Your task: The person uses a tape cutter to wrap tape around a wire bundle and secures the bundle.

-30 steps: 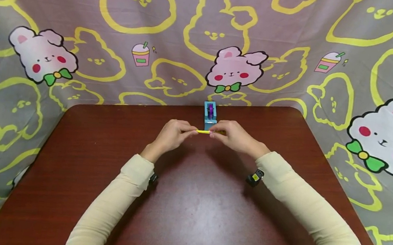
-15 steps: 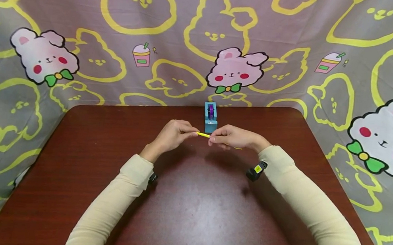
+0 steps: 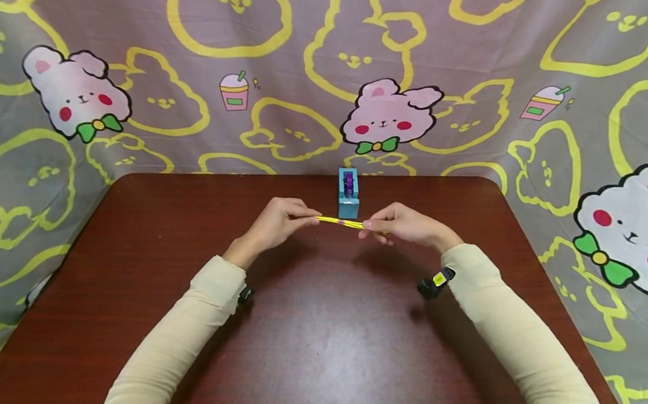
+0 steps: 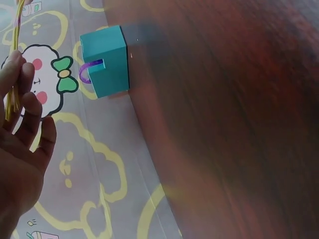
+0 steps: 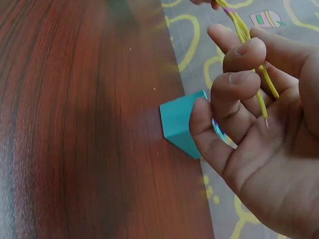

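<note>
A thin bundle of yellow wires (image 3: pixel 329 220) stretches nearly level between my hands, above the table. A purple band of tape (image 3: pixel 341 221) wraps its middle. The left hand (image 3: pixel 279 222) pinches one end between thumb and fingertips. Thumb and fingers of the right hand (image 3: pixel 407 225) pinch the other end; in the right wrist view, loose yellow wire ends (image 5: pixel 264 104) hang past the fingers over the palm. Just behind the bundle stands a blue tape dispenser (image 3: pixel 348 208) holding a purple roll of tape (image 3: pixel 348 185).
The dark reddish-brown table (image 3: pixel 309 345) extends toward me and to both sides. A grey-pink curtain (image 3: pixel 295 28) with yellow outlines and white cartoon rabbits hangs behind the table and along its sides. Black wrist cameras (image 3: pixel 434 285) are strapped below both sleeves.
My right hand has slid along the bundle to the right, and my left hand has shifted slightly left. More yellow wire and the purple band now show between them. The dispenser stays put.
</note>
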`<state>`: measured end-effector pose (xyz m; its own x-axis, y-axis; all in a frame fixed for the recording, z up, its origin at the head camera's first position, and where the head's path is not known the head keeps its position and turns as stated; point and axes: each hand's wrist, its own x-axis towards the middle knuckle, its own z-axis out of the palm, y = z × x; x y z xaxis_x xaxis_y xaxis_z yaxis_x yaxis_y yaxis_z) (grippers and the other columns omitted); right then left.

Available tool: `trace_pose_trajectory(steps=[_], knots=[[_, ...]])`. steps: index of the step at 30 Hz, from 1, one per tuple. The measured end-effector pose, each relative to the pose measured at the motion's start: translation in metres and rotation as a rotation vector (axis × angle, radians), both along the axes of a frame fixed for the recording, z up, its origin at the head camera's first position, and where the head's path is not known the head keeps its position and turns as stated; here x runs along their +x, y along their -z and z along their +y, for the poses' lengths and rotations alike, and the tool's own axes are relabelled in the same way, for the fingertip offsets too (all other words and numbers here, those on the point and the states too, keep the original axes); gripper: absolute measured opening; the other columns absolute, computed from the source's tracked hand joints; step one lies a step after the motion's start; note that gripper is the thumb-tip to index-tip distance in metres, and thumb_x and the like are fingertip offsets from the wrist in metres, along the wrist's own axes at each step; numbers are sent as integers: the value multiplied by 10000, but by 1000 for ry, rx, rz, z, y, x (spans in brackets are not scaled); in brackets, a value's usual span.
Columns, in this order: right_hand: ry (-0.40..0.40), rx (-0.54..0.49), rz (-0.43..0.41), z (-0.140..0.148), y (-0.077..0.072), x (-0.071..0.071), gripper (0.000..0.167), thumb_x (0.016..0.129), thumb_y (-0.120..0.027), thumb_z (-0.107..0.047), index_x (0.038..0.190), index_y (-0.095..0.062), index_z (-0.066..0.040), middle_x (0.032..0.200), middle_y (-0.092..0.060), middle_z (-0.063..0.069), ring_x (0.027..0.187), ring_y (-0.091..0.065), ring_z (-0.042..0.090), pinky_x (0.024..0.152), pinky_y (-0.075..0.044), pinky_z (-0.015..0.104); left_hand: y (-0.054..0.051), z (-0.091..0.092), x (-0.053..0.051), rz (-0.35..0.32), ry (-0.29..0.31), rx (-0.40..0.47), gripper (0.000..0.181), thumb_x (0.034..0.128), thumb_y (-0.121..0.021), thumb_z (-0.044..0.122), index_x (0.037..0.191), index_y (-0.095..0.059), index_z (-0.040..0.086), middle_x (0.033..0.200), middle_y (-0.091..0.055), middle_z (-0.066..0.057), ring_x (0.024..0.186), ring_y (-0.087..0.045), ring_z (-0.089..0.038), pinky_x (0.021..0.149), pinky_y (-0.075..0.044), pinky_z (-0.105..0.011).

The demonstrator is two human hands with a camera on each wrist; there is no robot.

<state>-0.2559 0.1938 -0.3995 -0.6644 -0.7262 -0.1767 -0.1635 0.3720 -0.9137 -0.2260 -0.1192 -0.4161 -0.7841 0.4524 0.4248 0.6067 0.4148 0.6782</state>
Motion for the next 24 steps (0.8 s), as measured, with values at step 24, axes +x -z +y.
trace_pose_trajectory(steps=[24], knots=[[293, -144, -19, 14, 8, -2, 338, 980, -686, -217, 1153, -691, 73, 1014, -616, 372, 718, -549, 240, 740, -491, 467, 10, -25, 2, -348, -107, 281, 199, 878, -795, 94, 1035, -776, -28, 796, -746, -21, 677, -645, -203, 602, -519, -286]])
